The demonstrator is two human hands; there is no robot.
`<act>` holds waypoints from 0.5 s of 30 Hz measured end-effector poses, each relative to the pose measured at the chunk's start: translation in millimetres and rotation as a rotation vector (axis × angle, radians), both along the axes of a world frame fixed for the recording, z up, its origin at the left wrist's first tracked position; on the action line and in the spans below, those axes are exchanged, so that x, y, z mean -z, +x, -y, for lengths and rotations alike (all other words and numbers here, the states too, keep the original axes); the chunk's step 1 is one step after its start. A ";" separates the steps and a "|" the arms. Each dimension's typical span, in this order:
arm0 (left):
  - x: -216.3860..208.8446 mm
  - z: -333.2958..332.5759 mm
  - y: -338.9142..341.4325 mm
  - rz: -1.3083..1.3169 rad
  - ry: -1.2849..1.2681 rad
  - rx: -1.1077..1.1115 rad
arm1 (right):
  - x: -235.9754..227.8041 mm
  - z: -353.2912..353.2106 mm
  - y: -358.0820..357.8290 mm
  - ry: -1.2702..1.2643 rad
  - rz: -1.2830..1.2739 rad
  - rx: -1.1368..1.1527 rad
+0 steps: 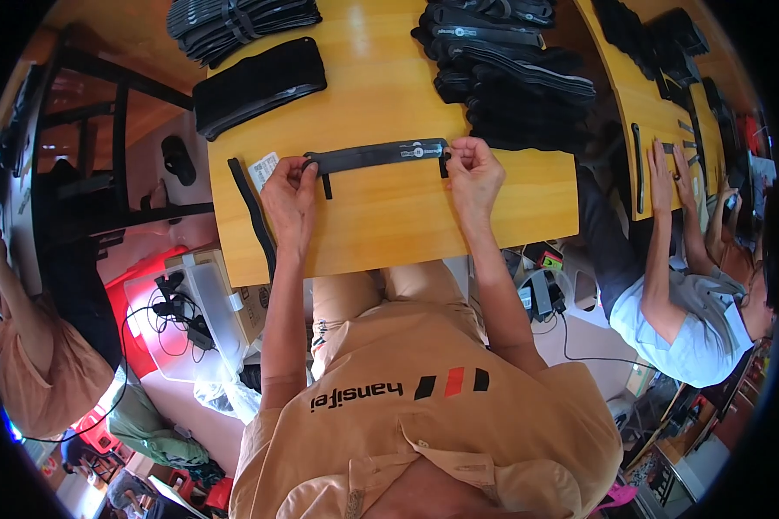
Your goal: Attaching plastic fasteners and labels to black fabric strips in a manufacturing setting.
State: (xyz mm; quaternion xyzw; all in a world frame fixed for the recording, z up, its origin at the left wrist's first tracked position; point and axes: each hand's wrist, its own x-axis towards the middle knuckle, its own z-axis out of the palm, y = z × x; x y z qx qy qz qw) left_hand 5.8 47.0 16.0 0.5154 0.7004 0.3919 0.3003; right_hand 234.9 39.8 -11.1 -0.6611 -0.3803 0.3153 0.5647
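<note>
A flat dark-grey strap with a light print near its right end stretches sideways over the wooden table. My left hand pinches its left end between thumb and fingers, and my right hand pinches the right end. Narrow black pieces hang down beside each end; I cannot tell how they join the strap. Partly under my left hand lies a white printed label. A long black strip runs along the table's left edge, next to my left wrist.
Beyond the strap, black straps are stacked on the yellow table: a bundle, a pile and a larger heap. A clear bin with cables stands below left. Co-workers sit either side, one with hands on another table.
</note>
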 end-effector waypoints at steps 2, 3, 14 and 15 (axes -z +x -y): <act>1.7 0.2 -0.7 0.006 -0.003 -0.003 | -2.2 0.6 -0.7 -0.011 0.022 0.004; 1.8 0.1 -0.9 0.006 -0.003 -0.003 | -2.3 0.6 -0.8 -0.011 0.022 0.004; 2.8 -1.3 -0.1 -0.052 0.033 -0.007 | 0.0 -1.2 -0.2 0.029 0.114 0.007; 2.7 -1.5 0.0 -0.052 0.033 -0.008 | -0.2 -1.1 -0.2 0.029 0.114 0.007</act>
